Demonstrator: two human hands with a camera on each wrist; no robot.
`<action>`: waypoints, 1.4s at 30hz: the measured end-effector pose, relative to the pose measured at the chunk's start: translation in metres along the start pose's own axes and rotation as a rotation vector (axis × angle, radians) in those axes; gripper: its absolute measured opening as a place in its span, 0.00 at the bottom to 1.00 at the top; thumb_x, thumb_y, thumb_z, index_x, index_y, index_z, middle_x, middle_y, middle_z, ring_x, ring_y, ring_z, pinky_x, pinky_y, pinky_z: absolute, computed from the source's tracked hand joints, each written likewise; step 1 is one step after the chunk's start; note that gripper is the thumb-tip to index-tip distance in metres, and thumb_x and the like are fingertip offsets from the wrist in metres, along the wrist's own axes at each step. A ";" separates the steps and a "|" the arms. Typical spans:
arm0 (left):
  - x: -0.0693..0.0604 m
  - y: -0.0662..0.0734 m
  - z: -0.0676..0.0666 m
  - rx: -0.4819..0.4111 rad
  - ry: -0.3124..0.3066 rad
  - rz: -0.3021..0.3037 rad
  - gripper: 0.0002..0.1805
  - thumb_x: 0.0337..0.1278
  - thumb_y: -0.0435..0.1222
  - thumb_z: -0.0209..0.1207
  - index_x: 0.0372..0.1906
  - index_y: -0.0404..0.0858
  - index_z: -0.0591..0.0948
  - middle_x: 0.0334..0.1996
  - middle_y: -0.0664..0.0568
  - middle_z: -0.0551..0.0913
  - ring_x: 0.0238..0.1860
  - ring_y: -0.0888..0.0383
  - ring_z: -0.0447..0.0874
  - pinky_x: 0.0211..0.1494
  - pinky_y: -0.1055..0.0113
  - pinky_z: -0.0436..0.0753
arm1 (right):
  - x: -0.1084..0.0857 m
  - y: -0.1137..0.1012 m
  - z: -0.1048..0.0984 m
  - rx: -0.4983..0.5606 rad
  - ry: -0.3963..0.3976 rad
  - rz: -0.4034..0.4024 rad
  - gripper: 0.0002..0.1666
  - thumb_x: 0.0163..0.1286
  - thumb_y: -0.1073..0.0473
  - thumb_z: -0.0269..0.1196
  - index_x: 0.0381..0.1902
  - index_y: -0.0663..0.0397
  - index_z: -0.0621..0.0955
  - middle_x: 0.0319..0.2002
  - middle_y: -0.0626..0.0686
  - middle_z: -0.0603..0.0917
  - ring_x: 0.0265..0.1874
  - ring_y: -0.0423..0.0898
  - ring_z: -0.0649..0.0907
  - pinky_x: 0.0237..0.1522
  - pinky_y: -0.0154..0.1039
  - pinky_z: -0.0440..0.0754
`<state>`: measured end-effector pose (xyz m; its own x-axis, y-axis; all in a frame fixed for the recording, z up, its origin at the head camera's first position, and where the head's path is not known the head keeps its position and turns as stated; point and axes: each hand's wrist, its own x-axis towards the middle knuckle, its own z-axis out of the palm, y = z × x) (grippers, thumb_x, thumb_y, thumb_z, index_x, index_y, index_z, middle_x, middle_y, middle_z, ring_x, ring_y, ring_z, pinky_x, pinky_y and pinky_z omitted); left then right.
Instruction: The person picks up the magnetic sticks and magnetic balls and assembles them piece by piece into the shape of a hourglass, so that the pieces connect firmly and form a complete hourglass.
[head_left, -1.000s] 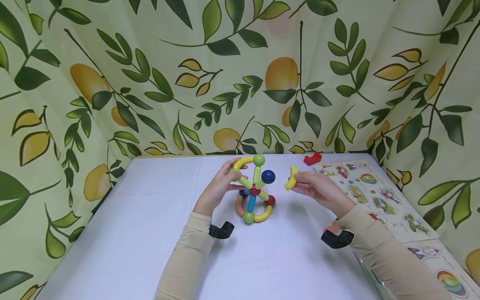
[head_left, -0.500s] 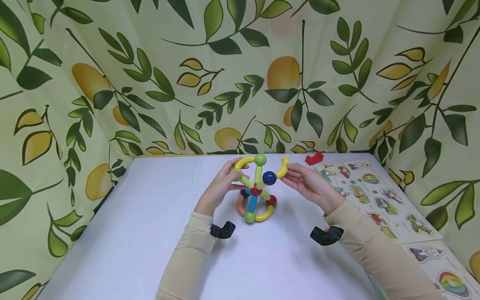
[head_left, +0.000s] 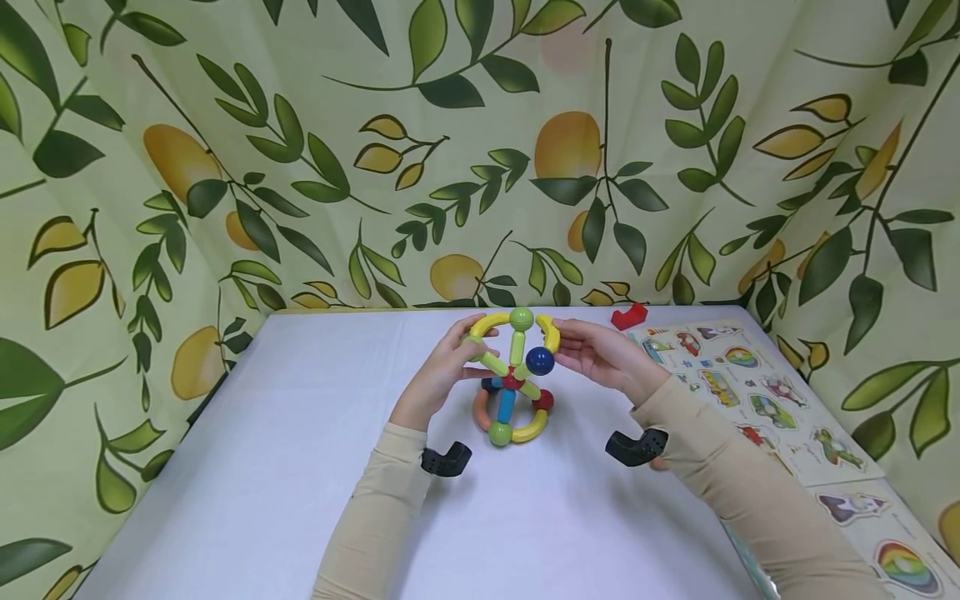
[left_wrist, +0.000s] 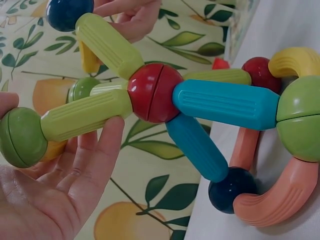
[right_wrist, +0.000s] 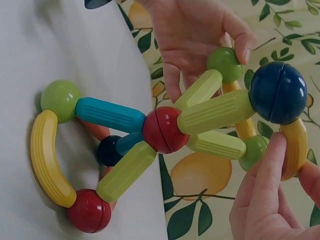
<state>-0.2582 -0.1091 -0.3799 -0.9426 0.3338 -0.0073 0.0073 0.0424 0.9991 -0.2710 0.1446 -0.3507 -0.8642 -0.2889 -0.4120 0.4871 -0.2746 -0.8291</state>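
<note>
A magnetic ball-and-stick structure stands on the white table, with a red ball at its centre. My left hand grips its upper left green ball, fingers behind and thumb in front. On the right, my right hand pinches a curved yellow stick between thumb and fingers. One end of this stick meets the navy ball. Its other end lies close to the top green ball; whether they touch I cannot tell. Straight blue sticks and curved sticks form the lower part.
A red piece lies at the table's back right. Picture sheets cover the right side of the table. A leaf-patterned curtain hangs behind and along both sides. Each wrist carries a black mount.
My right hand has moved left with the curved yellow stick, bringing it onto the navy ball and turning its free end toward the top green ball. The left hand keeps its grip.
</note>
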 end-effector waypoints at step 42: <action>-0.002 0.005 0.005 -0.117 0.060 -0.030 0.25 0.71 0.41 0.47 0.67 0.37 0.60 0.61 0.38 0.73 0.55 0.52 0.81 0.55 0.49 0.86 | 0.035 0.052 -0.029 -0.958 0.117 -0.035 0.26 0.70 0.53 0.64 0.61 0.62 0.77 0.56 0.60 0.82 0.47 0.49 0.84 0.56 0.42 0.84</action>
<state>-0.2550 -0.1048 -0.3751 -0.9601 0.2771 -0.0384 -0.0571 -0.0598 0.9966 -0.2798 0.1464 -0.4195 -0.9085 -0.1875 -0.3735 0.1958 0.5985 -0.7768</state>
